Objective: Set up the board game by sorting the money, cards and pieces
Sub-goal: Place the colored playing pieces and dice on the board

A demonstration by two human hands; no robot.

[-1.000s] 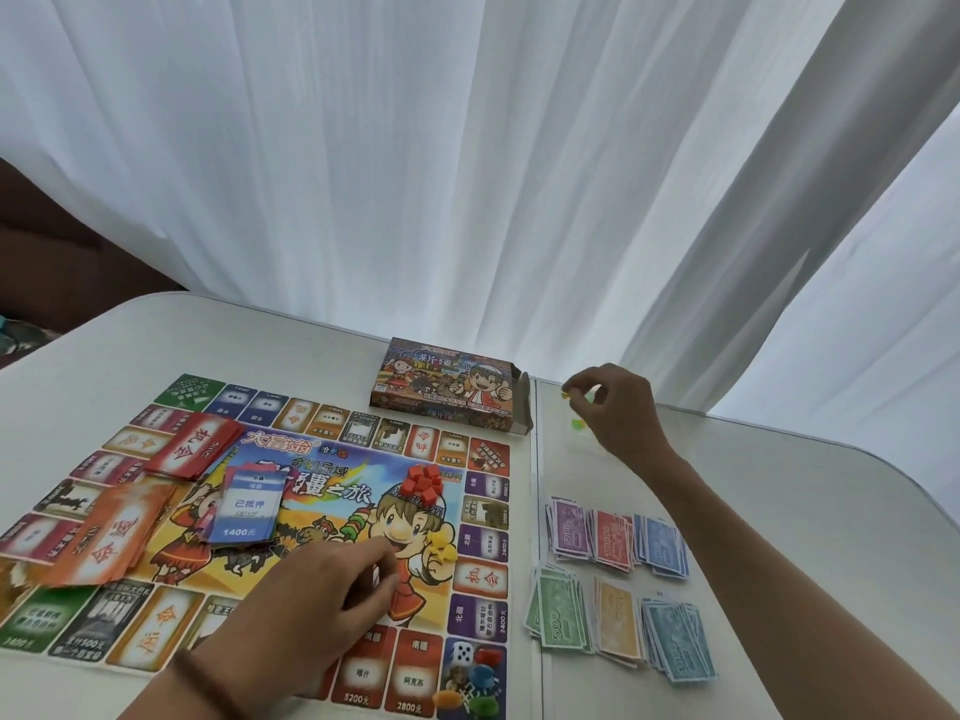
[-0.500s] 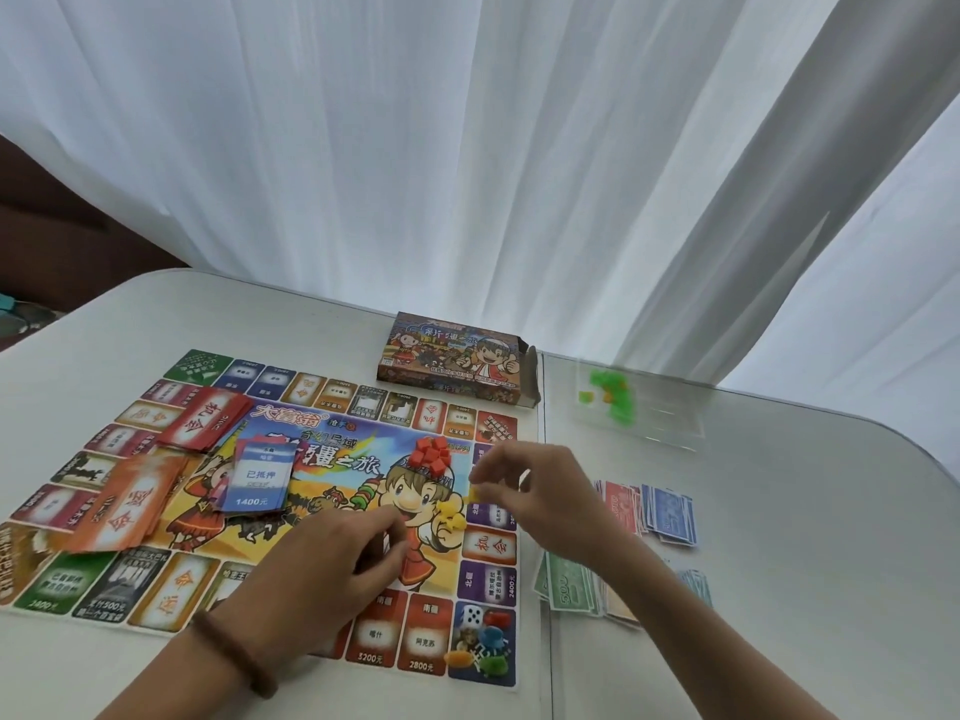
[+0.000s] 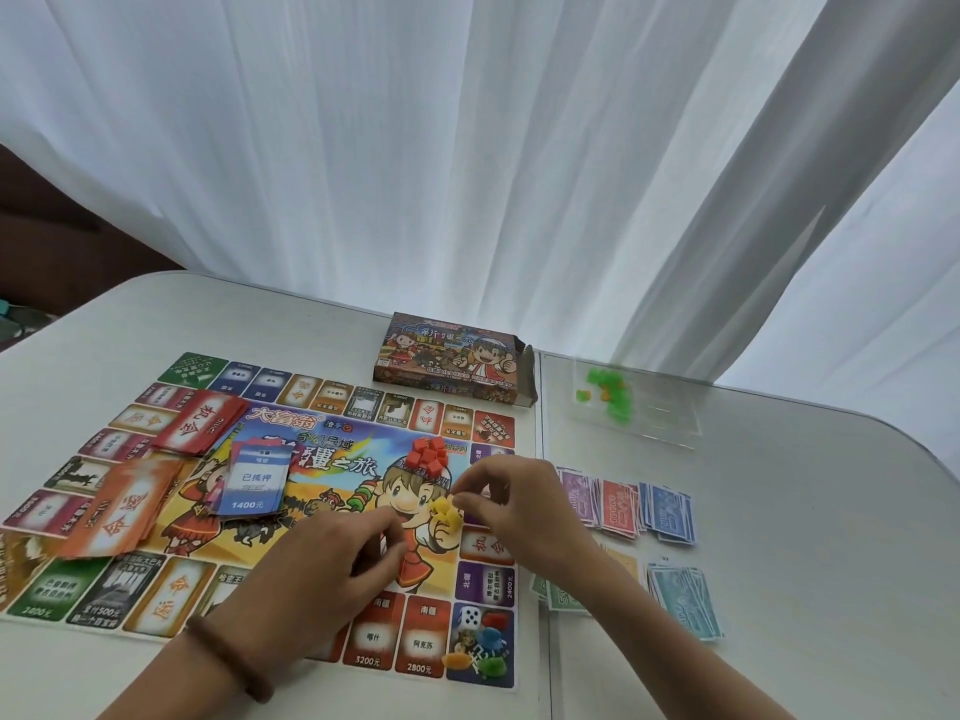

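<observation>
A white desk (image 3: 779,511) carries the game board (image 3: 337,433), spread flat on its left half, with the box (image 3: 447,361) lying just beyond the far edge. The money (image 3: 623,504) sits in sorted colour stacks to the right of the board, and three card decks (image 3: 200,420) rest on the board's left side. A clear tray (image 3: 660,413) at the far right holds green pieces (image 3: 608,389).

Piece sorting looks to be the step in hand. The right hand (image 3: 511,504) reaches over the board's middle, its fingers pinching at the small heap of yellow pieces (image 3: 448,511), just below the red pieces (image 3: 428,452). The left hand (image 3: 332,569) rests curled on the board nearby; I cannot tell whether it holds anything.

Next, I'd guess, comes a clean lift of one yellow piece without scattering its neighbours.
</observation>
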